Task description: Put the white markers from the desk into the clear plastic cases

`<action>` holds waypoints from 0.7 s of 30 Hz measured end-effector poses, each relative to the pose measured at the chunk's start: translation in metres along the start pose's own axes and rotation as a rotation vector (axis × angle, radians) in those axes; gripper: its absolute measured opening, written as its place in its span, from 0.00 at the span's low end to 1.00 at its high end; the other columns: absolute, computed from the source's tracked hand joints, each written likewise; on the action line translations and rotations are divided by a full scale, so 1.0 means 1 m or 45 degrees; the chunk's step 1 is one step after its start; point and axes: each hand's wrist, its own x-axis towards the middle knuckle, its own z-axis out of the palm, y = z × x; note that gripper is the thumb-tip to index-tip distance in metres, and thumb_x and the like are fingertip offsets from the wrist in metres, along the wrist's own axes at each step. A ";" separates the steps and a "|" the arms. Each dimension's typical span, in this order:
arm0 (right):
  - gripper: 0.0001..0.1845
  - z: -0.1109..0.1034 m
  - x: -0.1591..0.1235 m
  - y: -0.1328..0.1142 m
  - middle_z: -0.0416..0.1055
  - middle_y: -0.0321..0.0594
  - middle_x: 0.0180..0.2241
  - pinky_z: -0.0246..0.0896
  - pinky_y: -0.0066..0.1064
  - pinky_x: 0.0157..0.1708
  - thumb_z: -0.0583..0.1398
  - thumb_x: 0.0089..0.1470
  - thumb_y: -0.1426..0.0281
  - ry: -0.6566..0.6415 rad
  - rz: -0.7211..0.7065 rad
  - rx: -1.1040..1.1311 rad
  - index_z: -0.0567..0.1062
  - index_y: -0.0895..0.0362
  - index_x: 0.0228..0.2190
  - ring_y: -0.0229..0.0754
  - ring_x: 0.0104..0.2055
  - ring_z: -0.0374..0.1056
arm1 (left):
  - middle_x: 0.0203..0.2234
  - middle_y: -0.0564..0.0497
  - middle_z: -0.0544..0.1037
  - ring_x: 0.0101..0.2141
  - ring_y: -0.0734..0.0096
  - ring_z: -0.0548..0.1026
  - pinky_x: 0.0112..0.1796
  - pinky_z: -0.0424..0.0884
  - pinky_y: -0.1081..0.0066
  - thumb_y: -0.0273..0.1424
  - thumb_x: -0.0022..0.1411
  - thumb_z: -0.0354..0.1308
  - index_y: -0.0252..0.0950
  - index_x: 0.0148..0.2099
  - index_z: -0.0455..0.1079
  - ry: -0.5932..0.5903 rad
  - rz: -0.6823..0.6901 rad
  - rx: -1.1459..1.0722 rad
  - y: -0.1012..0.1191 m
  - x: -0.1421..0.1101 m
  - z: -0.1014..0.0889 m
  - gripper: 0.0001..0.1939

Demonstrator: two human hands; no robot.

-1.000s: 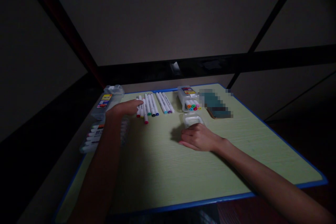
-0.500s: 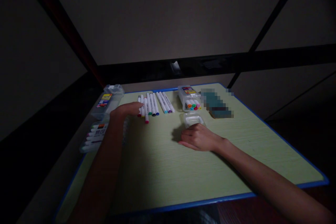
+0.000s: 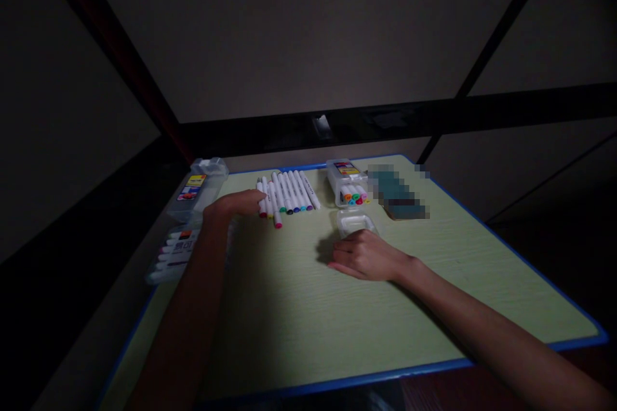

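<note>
Several white markers with coloured ends lie side by side in a row on the table, and one with a pink end juts out toward me. At the row's left end, my left hand rests with outstretched fingers against the outermost marker; its fingertips are partly hidden. My right hand lies on the table with its fingers curled in and nothing visible in them. Just beyond its knuckles is a small clear plastic lid, partly covered by the hand.
Behind the lid lies a clear case holding several markers, mouth toward me. A blurred green object is to its right. At the left edge sit an open clear case and a pack of markers. Blue trim edges the table.
The left part of the marker row has slid right under my left hand, closing the gaps between the markers. My right hand has stayed in place.
</note>
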 end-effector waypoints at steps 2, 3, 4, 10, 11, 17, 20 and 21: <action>0.22 0.000 0.000 0.000 0.65 0.34 0.18 0.37 0.31 0.21 0.45 0.62 0.66 -0.003 -0.003 -0.006 0.68 0.59 0.20 0.30 0.18 0.55 | 0.45 0.43 0.73 0.43 0.64 0.71 0.44 0.65 0.70 0.27 0.56 0.46 0.31 0.44 0.68 0.011 0.014 0.007 0.001 -0.001 -0.001 0.15; 0.22 0.000 0.000 0.000 0.65 0.34 0.18 0.37 0.31 0.21 0.45 0.62 0.66 -0.003 -0.007 -0.012 0.68 0.59 0.21 0.30 0.18 0.55 | 0.45 0.43 0.73 0.43 0.64 0.71 0.43 0.65 0.70 0.27 0.56 0.46 0.31 0.44 0.68 0.011 0.024 0.008 0.002 -0.002 -0.001 0.15; 0.22 0.000 0.000 0.000 0.65 0.34 0.18 0.37 0.31 0.21 0.45 0.62 0.66 -0.001 -0.012 -0.017 0.68 0.59 0.21 0.30 0.18 0.55 | 0.44 0.43 0.73 0.43 0.64 0.71 0.43 0.65 0.70 0.27 0.56 0.46 0.31 0.43 0.69 0.011 0.034 0.007 0.002 -0.003 -0.002 0.15; 0.23 0.001 0.000 0.000 0.65 0.33 0.18 0.37 0.31 0.21 0.45 0.62 0.66 -0.003 -0.005 -0.013 0.68 0.59 0.21 0.30 0.18 0.55 | 0.43 0.45 0.74 0.42 0.66 0.71 0.42 0.65 0.71 0.28 0.55 0.47 0.34 0.44 0.69 0.088 0.034 0.004 0.000 -0.005 -0.002 0.15; 0.23 0.001 0.000 0.000 0.64 0.33 0.18 0.37 0.31 0.21 0.44 0.62 0.66 -0.010 0.001 -0.003 0.68 0.59 0.21 0.30 0.18 0.55 | 0.44 0.45 0.74 0.43 0.66 0.71 0.43 0.65 0.71 0.28 0.55 0.46 0.34 0.44 0.69 0.093 0.044 -0.004 -0.001 -0.004 -0.002 0.16; 0.22 0.002 0.000 0.001 0.64 0.34 0.18 0.40 0.32 0.21 0.45 0.62 0.66 -0.034 0.001 0.026 0.68 0.59 0.21 0.31 0.19 0.56 | 0.50 0.45 0.70 0.49 0.66 0.68 0.48 0.62 0.72 0.24 0.54 0.46 0.34 0.50 0.66 0.096 0.067 0.026 -0.008 -0.005 -0.003 0.20; 0.22 0.002 0.000 0.001 0.64 0.34 0.18 0.40 0.32 0.22 0.45 0.62 0.66 -0.039 0.003 0.019 0.68 0.59 0.21 0.31 0.19 0.57 | 0.52 0.43 0.68 0.50 0.66 0.67 0.49 0.61 0.72 0.24 0.55 0.45 0.32 0.52 0.64 0.097 0.044 0.029 -0.008 -0.008 -0.004 0.21; 0.22 0.002 -0.001 0.001 0.65 0.34 0.18 0.40 0.32 0.21 0.45 0.62 0.66 -0.043 0.003 0.013 0.68 0.59 0.21 0.31 0.19 0.57 | 0.52 0.43 0.68 0.50 0.66 0.67 0.49 0.61 0.71 0.24 0.56 0.45 0.31 0.52 0.64 0.103 0.040 0.021 -0.008 -0.009 -0.005 0.21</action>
